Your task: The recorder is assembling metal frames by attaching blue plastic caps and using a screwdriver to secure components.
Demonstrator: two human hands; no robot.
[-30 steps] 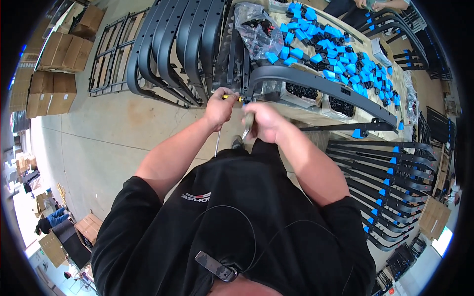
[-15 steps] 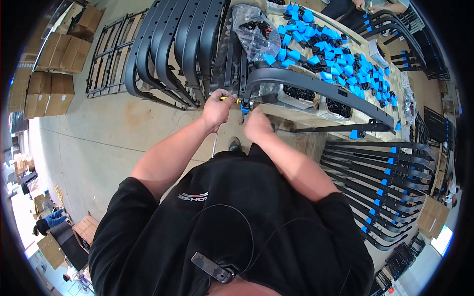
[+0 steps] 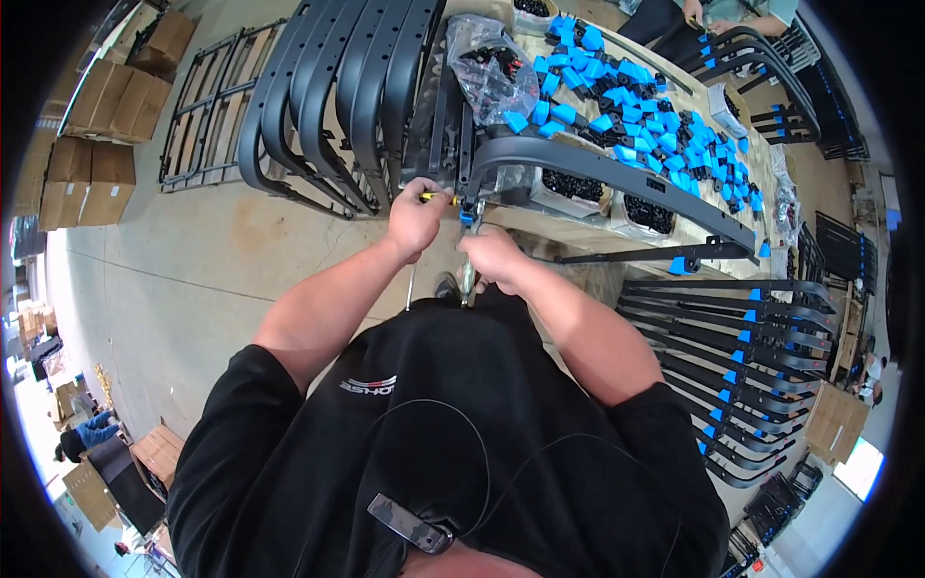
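Observation:
My left hand (image 3: pixel 414 222) is closed around a yellow-and-black hand tool (image 3: pixel 438 198) at the end of a black curved frame (image 3: pixel 578 164). A thin metal rod (image 3: pixel 411 284) sticks out below that hand; whether it belongs to the same tool I cannot tell. My right hand (image 3: pixel 493 254) grips a long silver tool (image 3: pixel 469 279) that looks like pliers, its upper end beside a small blue piece (image 3: pixel 467 219) at the frame end. The frame lies across the table corner, curving off to the right. My fingertips are partly hidden.
Several black curved frames (image 3: pixel 318 106) stand close on the left. Many blue-and-black parts (image 3: pixel 665 135) cover the table, beside a clear plastic bag (image 3: pixel 491 72) and boxes of small black pieces (image 3: pixel 647 214). More frames (image 3: pixel 732 356) are stacked at right. Another person's hands (image 3: pixel 747 26) work across the table.
My right hand has moved down and slightly left, bringing the silver tool into plain sight. My left hand stays at the frame end. The whole view has shifted slightly.

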